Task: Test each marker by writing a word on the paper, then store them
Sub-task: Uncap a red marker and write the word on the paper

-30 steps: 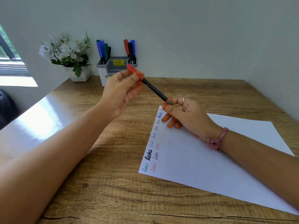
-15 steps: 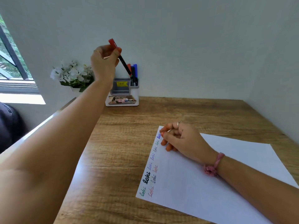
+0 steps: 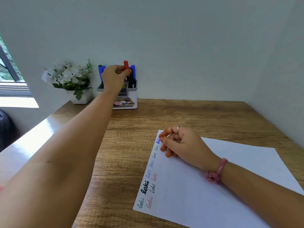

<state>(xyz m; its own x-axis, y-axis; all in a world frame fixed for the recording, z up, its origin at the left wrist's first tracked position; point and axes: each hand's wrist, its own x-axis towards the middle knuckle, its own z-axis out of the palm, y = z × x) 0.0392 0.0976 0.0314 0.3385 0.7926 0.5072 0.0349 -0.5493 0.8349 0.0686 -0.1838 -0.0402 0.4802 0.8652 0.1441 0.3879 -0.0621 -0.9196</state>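
Lowering the red-capped marker [image 3: 126, 66] straight down into the right compartment of the holder [image 3: 131, 97] at the back of the worktop [image 3: 189, 116] looks like the step in hand, and the left hand [image 3: 115, 78], pinching it near the cap, would do well to keep it upright so it slips between the blue and black markers [image 3: 133, 74] standing there. The right hand [image 3: 179, 142] rests loosely curled on the paper [image 3: 213, 186], gripping nothing visible. "loki" is written repeatedly along the paper's edge in green, black, blue and red, while the holder's label shows "42" and "OPE".
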